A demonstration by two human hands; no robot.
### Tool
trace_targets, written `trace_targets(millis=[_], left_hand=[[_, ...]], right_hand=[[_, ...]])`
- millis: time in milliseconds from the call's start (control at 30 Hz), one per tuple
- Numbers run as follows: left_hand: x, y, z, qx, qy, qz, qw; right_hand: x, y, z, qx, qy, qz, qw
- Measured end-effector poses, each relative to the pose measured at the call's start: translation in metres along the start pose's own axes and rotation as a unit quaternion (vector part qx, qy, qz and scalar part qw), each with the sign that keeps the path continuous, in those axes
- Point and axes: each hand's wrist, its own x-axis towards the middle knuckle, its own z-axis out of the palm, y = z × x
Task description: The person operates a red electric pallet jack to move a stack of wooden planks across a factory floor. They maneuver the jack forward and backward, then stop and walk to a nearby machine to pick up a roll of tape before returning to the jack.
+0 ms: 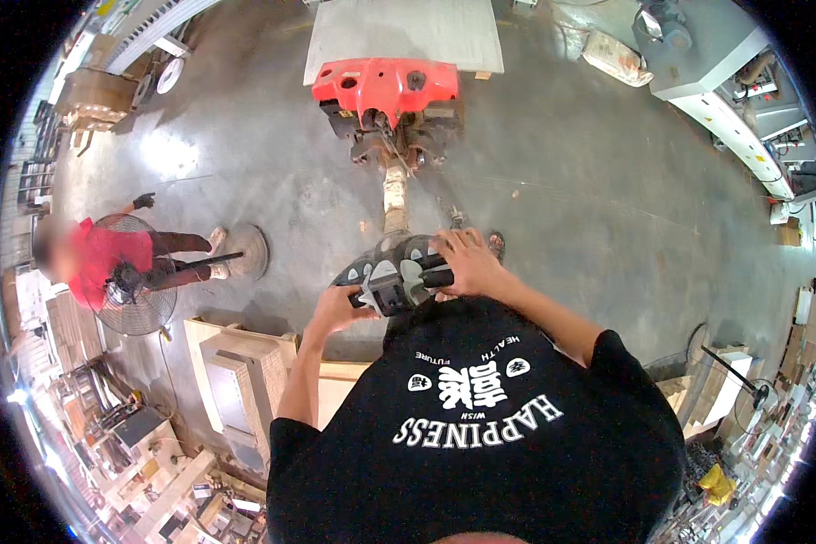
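Observation:
Both my hands are on the control handle point(388, 281) of a red electric pallet truck, close in front of my body. My left hand point(337, 311) is closed around the handle's left grip. Around the right grip curls my right hand point(470, 261), its fingers over the top. The handle head is black and grey. From it a worn, pale tiller arm point(395, 195) runs forward to the truck's red body point(390, 88). A flat, pale stack of boards point(403, 32) lies just beyond the red body.
To the left, a person in a red top point(109, 263) is beside a standing fan point(136, 281). Stacked wooden panels point(236, 381) are at the lower left. A long white machine point(734, 136) borders the right side, and a filled sack point(616, 59) lies near it.

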Motion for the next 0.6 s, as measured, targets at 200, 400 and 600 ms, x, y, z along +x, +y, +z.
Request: trace_targets(millis=[200, 400, 600], left_hand=[[-0.013, 0.011, -0.005, -0.049, -0.02, -0.041, 0.998], [-0.029, -0.01, 0.01, -0.027, 0.044, 0.068, 0.996], [-0.047, 0.012, 0.014, -0.063, 0.071, 0.088, 0.992]], right_hand=[[0.002, -0.007, -0.022, 0.0, -0.014, -0.001, 1.0], [-0.012, -0.013, -0.046, 0.007, -0.059, -0.011, 0.998], [-0.029, -0.017, -0.06, 0.011, -0.098, -0.023, 0.995]])
